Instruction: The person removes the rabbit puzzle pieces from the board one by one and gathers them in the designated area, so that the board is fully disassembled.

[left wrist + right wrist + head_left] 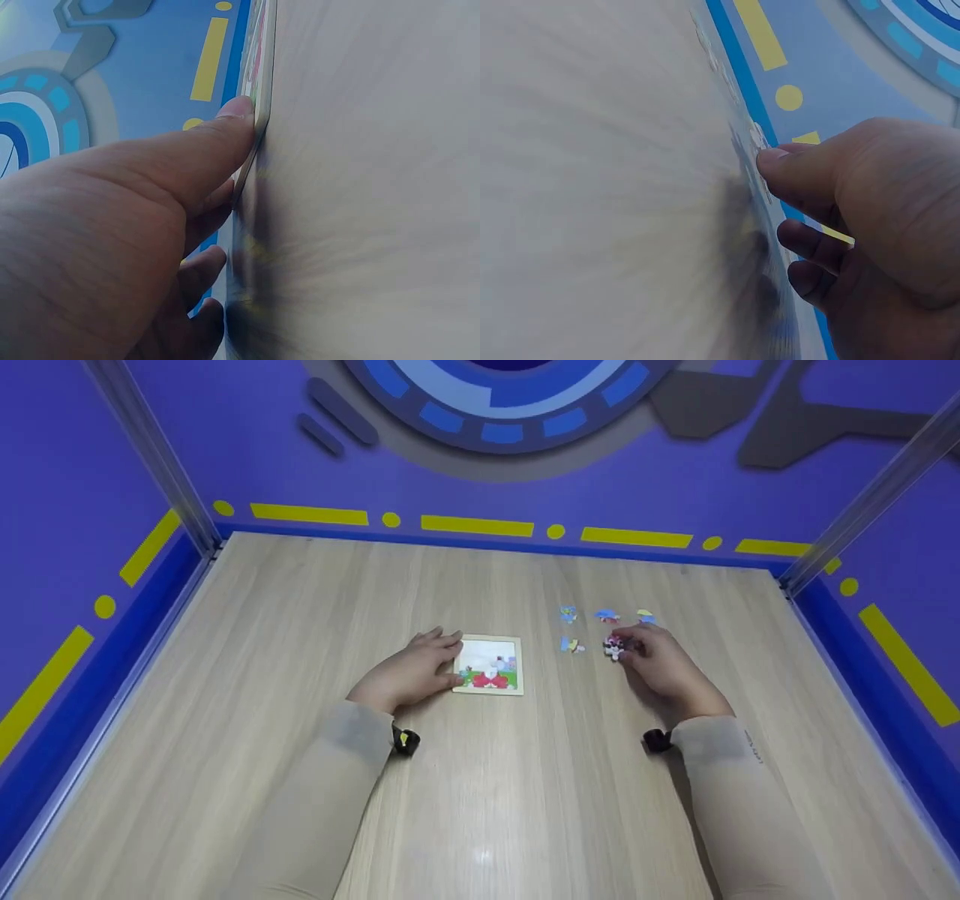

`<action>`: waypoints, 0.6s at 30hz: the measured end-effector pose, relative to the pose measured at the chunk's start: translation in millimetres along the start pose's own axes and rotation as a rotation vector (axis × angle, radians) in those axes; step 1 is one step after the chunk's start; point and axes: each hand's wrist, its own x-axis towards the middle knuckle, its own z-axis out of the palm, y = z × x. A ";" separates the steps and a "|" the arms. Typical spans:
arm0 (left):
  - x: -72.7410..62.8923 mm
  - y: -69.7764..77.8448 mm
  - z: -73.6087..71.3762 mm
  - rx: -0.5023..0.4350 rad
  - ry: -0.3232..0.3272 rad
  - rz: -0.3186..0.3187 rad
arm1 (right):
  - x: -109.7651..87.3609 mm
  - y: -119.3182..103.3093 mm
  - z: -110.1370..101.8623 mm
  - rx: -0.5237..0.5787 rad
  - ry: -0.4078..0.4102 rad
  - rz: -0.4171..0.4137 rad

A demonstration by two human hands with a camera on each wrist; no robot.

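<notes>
Even bright overhead light, soft shadows under hands; head view sharp, wrist views blurred close up.

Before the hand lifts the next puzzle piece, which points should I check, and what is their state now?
1. Puzzle board lies flat on the table: ok.
2. Left hand steadies the board, fingers on its left edge: ok.
3. Right hand touches the pink-and-dark piece: ok.
4. Firm pinch on that piece: cannot tell, the right wrist view is blurred.
5. Other loose pieces lie apart, not stacked: ok.
6. Open slot in the board for this piece: cannot tell.
</notes>
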 end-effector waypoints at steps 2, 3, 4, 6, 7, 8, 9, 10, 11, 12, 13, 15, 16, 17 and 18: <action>-0.2 -0.5 -0.1 0.000 0.000 0.002 | 0.1 0.8 0.6 -0.007 0.000 0.006; 0.0 -0.8 0.0 0.000 0.001 0.004 | 0.2 1.0 1.0 -0.009 0.000 0.009; 0.2 -1.0 0.0 0.001 0.001 0.006 | 0.2 1.3 1.0 -0.012 -0.001 0.013; 0.4 -1.3 0.0 0.001 0.000 0.008 | -0.1 1.8 1.0 -0.015 -0.004 0.019; 0.6 -1.4 0.1 0.002 0.000 0.010 | -0.1 2.0 1.1 -0.017 -0.004 0.020; 0.7 -1.6 0.2 0.004 0.001 0.011 | -0.3 2.3 1.2 -0.018 -0.005 0.023; 0.9 -1.7 0.3 0.005 0.001 0.012 | -0.4 2.4 1.4 -0.020 -0.006 0.025; 1.0 -1.8 0.4 0.006 0.001 0.013 | -0.4 2.7 1.5 -0.022 -0.006 0.026; 1.1 -1.8 0.5 0.005 0.001 0.014 | -0.5 2.9 1.6 -0.024 -0.006 0.029; 1.2 -2.0 0.6 0.006 0.002 0.015 | -0.6 2.8 1.8 -0.025 -0.006 0.032; 1.2 -2.0 0.6 0.006 0.002 0.017 | -0.5 3.0 2.0 -0.027 -0.004 0.035; 1.1 -2.1 0.6 0.006 0.003 0.019 | -0.5 2.8 2.1 -0.032 -0.003 0.039; 1.0 -2.1 0.7 0.008 0.002 0.019 | -0.5 3.0 2.1 -0.036 -0.003 0.041; 0.8 -2.1 0.6 0.008 0.003 0.018 | -0.5 2.9 2.0 -0.038 -0.003 0.045; 0.6 -2.1 0.7 0.008 0.002 0.017 | -0.5 3.0 2.0 -0.040 -0.002 0.047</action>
